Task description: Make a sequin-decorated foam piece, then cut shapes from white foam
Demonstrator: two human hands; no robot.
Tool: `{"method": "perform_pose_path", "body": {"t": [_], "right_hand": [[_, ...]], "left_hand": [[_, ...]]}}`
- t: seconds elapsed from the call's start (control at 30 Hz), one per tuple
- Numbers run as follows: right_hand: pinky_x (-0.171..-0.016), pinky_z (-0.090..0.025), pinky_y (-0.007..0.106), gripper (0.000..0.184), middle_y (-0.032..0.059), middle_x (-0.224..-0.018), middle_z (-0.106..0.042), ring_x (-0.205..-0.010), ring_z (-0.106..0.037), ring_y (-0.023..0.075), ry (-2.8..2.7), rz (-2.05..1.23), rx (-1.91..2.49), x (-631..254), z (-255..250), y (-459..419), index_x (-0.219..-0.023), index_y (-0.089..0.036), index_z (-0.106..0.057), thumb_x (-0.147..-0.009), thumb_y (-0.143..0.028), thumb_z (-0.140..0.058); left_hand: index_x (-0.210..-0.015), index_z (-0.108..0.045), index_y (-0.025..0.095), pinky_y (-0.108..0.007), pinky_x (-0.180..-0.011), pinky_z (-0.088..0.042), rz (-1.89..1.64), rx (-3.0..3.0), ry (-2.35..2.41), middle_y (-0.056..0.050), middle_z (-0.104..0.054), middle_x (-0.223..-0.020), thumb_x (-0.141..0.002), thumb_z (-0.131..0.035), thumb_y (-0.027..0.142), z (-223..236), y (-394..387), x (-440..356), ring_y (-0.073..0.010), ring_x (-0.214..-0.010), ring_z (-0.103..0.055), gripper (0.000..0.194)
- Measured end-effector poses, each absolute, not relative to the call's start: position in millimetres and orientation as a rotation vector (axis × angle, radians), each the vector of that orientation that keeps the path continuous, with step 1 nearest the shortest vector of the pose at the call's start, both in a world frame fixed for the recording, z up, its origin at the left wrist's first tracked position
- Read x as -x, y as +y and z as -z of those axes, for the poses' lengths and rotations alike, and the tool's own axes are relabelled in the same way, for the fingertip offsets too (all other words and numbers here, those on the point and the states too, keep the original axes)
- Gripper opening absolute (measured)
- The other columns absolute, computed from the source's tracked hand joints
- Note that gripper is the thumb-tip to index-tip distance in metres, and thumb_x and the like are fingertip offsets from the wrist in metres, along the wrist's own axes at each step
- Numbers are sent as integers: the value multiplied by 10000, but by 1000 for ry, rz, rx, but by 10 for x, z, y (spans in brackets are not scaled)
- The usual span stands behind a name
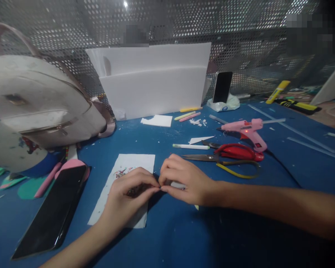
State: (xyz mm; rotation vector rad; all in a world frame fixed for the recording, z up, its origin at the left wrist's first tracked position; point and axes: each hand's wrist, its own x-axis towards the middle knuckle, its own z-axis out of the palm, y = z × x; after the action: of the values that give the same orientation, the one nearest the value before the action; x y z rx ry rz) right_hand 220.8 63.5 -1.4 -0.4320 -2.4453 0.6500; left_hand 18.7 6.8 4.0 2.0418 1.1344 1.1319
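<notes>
My left hand [131, 191] and my right hand [185, 180] meet over the blue table, fingertips pinched together. Whatever sits between the fingertips is too small to make out. Something pale shows under my right palm, mostly hidden by the fingers. Below my left hand lies a white paper sheet [138, 160] with a little heap of colourful bits [122, 172] on it. Just beyond my right hand are scissors [202, 158] with a yellow handle and red-handled pliers [234, 152].
A pink glue gun [247, 130] with a lit red light lies at right, its cable trailing forward. Markers [191, 146], paper scraps [160, 120] and white foam boards [156, 89] are behind. Left stand a phone [53, 208] and a white backpack [44, 96]. Another phone [222, 87] leans upright.
</notes>
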Motion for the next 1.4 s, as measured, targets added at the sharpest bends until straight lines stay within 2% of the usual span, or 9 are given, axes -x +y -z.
{"method": "perform_pose_path", "body": {"t": [0.2, 0.43, 0.83, 1.07, 1.4], "right_hand": [[-794, -384, 297, 59, 23, -898, -534, -874, -442, 156, -2425, -645, 437, -2207, 27, 635, -879, -178, -568, -900, -231, -553], [-845, -395, 330, 200, 42, -913, -558, -902, -457, 168, -2349, -720, 504, -2216, -25, 637, -926, -180, -564, -988, -221, -378], [-811, -408, 304, 64, 31, -896, -559, -892, -471, 163, -2346, -698, 439, -2193, 25, 654, -913, -188, -608, -877, -240, -613], [-798, -408, 303, 8, 24, -868, -557, -871, -472, 162, -2333, -725, 459, -2190, 15, 647, -856, -191, -592, -858, -188, -599], [-811, -395, 300, 60, 11, -859, -564, -866, -458, 153, -2303, -751, 495, -2191, 0, 634, -842, -183, -525, -870, -131, -511]], "left_hand": [[-809, -681, 182, -285, -674, -467, -1130, -2041, 1109, -32, -664, -806, -835, -623, 72, -59, 38, -195, -154, -753, -615, 127], [-803, -673, 190, -300, -691, -460, -1140, -2047, 1135, -30, -660, -799, -835, -610, 75, -70, 49, -215, -164, -771, -606, 135], [-788, -676, 189, -291, -668, -458, -1149, -2060, 1139, -31, -662, -783, -840, -611, 92, -63, 53, -208, -163, -746, -607, 128], [-792, -666, 189, -293, -662, -458, -1154, -2066, 1166, -29, -663, -780, -853, -600, 117, -65, 39, -203, -166, -741, -604, 116], [-831, -667, 197, -273, -698, -453, -1101, -2150, 1342, -23, -660, -841, -848, -596, 112, -99, 215, 0, -164, -781, -598, 113]]}}
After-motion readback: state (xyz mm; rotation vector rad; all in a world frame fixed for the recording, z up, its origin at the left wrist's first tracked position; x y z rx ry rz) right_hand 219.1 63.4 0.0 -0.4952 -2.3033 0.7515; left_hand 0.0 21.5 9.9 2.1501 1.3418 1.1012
